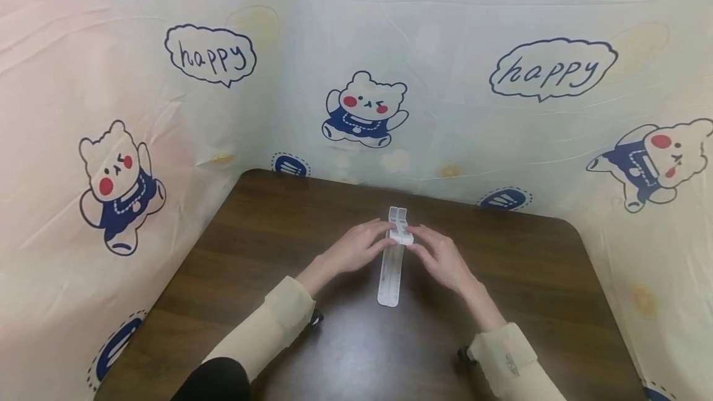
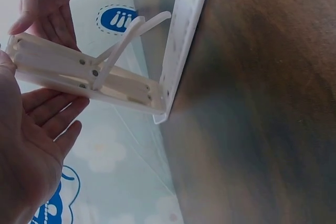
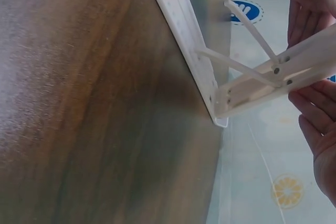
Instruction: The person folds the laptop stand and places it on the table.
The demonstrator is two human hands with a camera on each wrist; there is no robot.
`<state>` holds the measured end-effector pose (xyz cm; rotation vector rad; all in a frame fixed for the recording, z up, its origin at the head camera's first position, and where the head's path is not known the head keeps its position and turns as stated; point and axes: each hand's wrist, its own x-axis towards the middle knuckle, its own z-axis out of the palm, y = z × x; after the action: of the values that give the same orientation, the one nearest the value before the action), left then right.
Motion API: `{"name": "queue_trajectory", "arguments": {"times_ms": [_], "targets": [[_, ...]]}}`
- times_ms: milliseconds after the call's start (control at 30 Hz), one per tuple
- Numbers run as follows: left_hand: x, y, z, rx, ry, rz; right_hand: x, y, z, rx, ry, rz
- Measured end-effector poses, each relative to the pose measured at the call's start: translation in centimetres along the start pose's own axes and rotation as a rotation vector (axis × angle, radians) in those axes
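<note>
A white folding laptop stand (image 1: 390,280) rests on the table, its long base lying flat. Its hinged upper part (image 2: 52,64) is raised at an angle from the base's far end. Two thin support legs (image 3: 241,65) stick out from that raised part, their free ends apart from the base. From the left, my left hand (image 1: 359,246) grips the raised part near its upper end, thumb and fingers on its edge. Opposite it, my right hand (image 1: 445,260) holds the right edge with thumb and fingertips. The wrist views cut off part of each hand.
The dark brown wooden table (image 1: 267,215) has rounded far corners. A pale curtain (image 1: 445,17) with printed bears and "happy" bubbles surrounds it on the left, back and right. A dark rounded shape (image 1: 214,379) covers part of the left sleeve at the bottom.
</note>
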<state>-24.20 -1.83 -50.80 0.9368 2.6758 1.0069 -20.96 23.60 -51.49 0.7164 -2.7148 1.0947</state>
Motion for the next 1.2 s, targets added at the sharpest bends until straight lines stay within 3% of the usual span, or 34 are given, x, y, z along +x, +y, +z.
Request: {"name": "queue_trajectory", "arguments": {"times_ms": [767,1200], "targets": [[1.9,0.4,-1.5,-0.035,0.014,-0.036,2.2,-0.4,-0.8,-0.001,0.035,-0.015],[3.6,0.7,-2.9,-0.072,0.011,-0.025,3.8,-0.4,-2.0,-0.004,0.027,0.049]]}}
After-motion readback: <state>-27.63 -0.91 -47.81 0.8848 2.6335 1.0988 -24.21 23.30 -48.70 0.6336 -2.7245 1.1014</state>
